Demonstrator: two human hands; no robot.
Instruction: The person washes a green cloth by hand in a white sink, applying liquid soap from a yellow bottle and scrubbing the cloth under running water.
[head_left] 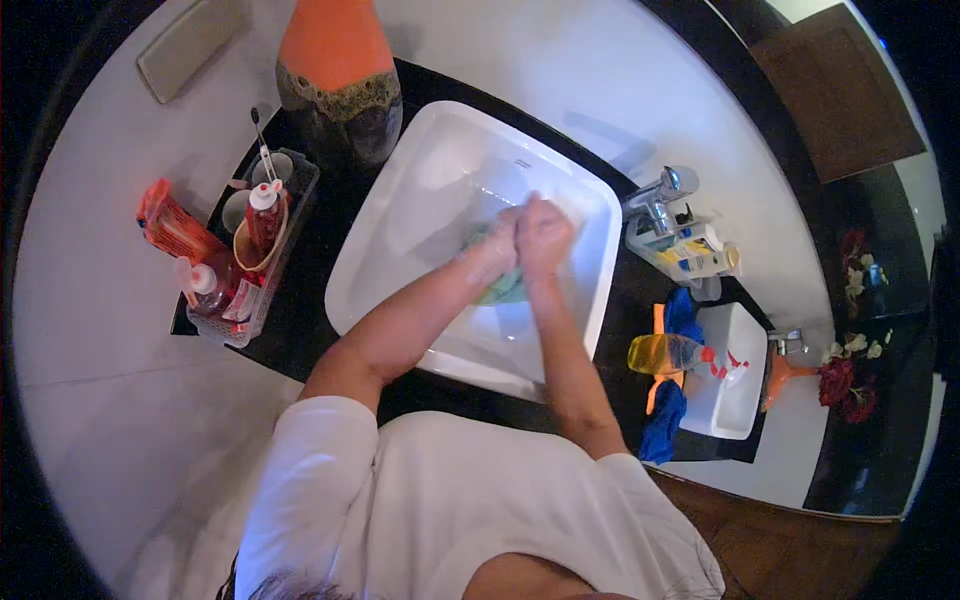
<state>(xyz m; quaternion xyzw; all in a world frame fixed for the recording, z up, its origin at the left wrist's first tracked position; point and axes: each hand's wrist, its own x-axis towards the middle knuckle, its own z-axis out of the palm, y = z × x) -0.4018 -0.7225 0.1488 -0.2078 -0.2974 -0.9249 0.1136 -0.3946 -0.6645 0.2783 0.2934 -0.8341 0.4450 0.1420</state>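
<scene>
Over the white washbasin (pixel 375 270), my two hands are pressed together. My left hand (pixel 497 245) has its fingers curled in against the right one. Beside it, my right hand (pixel 545 235) is closed like a fist and slightly blurred. Whether anything is between them is hidden. Right below the hands, a wet-looking green cloth (pixel 508 290) lies bunched in the basin, partly covered by my left hand and wrist.
A chrome faucet (pixel 660 195) rises at the basin's right, beside a caddy with bottles (pixel 700 255). Further right are a yellow spray bottle (pixel 660 354), blue cloths (pixel 662 420) and a small white basin (pixel 735 400). Left stand a toiletries basket (pixel 270 300) and an orange-and-dark vase (pixel 340 90).
</scene>
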